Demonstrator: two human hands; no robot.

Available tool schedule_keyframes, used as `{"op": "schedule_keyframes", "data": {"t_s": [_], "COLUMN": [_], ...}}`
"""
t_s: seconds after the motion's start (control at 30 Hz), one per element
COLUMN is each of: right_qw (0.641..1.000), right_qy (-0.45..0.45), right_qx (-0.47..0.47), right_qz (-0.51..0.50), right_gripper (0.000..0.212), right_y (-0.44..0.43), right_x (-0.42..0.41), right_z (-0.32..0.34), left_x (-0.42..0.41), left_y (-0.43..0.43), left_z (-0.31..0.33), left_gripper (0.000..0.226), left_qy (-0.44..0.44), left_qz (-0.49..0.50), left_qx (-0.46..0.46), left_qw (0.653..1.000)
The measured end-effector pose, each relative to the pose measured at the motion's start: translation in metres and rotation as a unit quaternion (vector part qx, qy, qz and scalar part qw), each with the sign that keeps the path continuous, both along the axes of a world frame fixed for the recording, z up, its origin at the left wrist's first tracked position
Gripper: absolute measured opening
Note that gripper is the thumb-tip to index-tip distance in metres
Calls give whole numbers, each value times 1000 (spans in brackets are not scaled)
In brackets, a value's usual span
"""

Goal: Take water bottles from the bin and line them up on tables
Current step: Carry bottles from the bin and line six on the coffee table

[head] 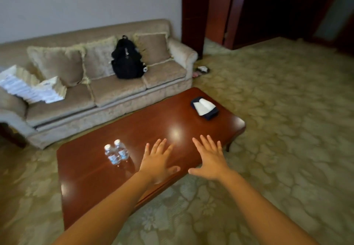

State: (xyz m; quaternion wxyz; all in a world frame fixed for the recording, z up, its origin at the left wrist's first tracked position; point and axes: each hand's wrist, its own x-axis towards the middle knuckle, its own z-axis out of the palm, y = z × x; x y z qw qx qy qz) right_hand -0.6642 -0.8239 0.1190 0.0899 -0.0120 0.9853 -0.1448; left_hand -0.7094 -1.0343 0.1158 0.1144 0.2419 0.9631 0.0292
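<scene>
Two small clear water bottles (116, 153) with white caps stand upright, side by side and touching, on a glossy red-brown coffee table (86, 173). My left hand (158, 161) is stretched out flat over the table, fingers spread, just right of the bottles and holding nothing. My right hand (209, 158) is held the same way beside it, over the table's near edge, fingers straight and empty. No bin is in view.
A dark tissue box (204, 108) with white tissue lies at the table's far right end. Behind the table stands a beige sofa (118, 91) carrying a black backpack (127, 57) and white stacked packs (28, 85). Patterned carpet (277, 129) spreads to the right.
</scene>
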Motion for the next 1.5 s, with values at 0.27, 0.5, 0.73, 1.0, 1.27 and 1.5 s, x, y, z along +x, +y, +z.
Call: {"op": "schedule_keyframes", "data": {"t_s": [0.27, 0.5, 0.73, 1.0, 1.27, 1.5], "right_qw": [988, 952, 906, 837, 779, 750], "right_qy": [30, 32, 23, 31, 35, 19], "right_qx": [19, 31, 41, 14, -7, -10], "right_qz": [-154, -302, -420, -546, -626, -661], "right_gripper": [113, 114, 111, 108, 101, 100], "right_y": [139, 242, 306, 358, 438, 545], "right_x": [141, 301, 459, 590, 659, 699], "right_z": [20, 27, 31, 24, 7, 4], "left_x": [80, 190, 311, 419, 489, 524], "left_y": [164, 302, 415, 522, 647, 767], "left_z": [27, 32, 29, 28, 8, -1], "left_gripper": [87, 87, 87, 87, 86, 84], "left_qy": [14, 26, 33, 29, 13, -11], "left_qz": [-171, -304, -432, -545, -621, -643], "left_qx": [22, 21, 44, 32, 25, 19], "left_qw": [985, 952, 900, 837, 783, 765]}}
